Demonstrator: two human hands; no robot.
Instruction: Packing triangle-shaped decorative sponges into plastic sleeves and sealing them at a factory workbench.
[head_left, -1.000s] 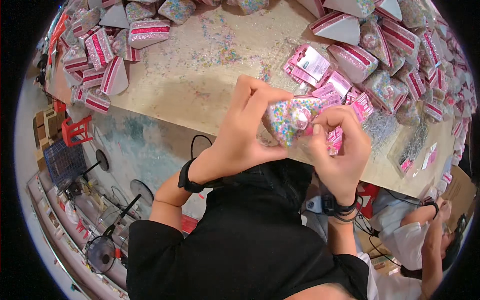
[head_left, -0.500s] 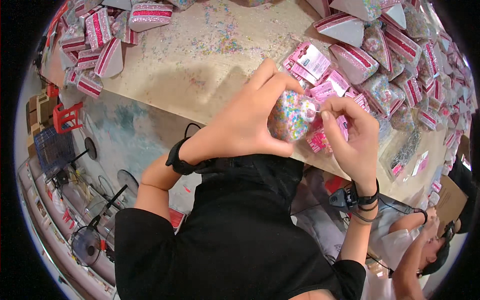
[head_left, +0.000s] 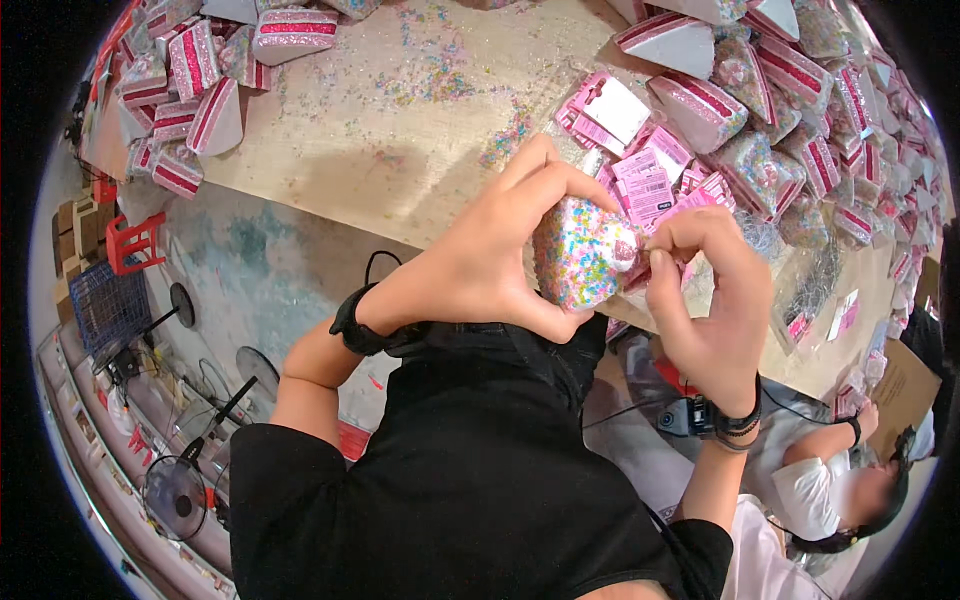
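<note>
The left hand (head_left: pixel 490 245) holds a toy cake slice (head_left: pixel 578 258) at the near edge of the wooden table (head_left: pixel 280 165), its thumb and forefinger clamped around the sprinkled body. At the slice's 3 o'clock side sits a white swirl with a pink middle (head_left: pixel 625 250). Just beside that, the right hand (head_left: pixel 715 300) has its thumb and forefinger tips together; whatever lies between them is too small to tell.

Taking the held slice as the centre of the clock, pink and white cards (head_left: pixel 645 185) lie in a heap at 1 o'clock, near the fingers. A big pile of cake slices (head_left: pixel 800 100) fills 2 o'clock, and a smaller pile (head_left: pixel 190 100) stands at 10. Loose coloured sprinkles (head_left: pixel 435 80) are scattered at 11. At 3 o'clock lies a clear bag (head_left: pixel 810 290) with silvery strings. Another person (head_left: pixel 815 490) is at 4, a red stool (head_left: pixel 135 243) at 9.
</note>
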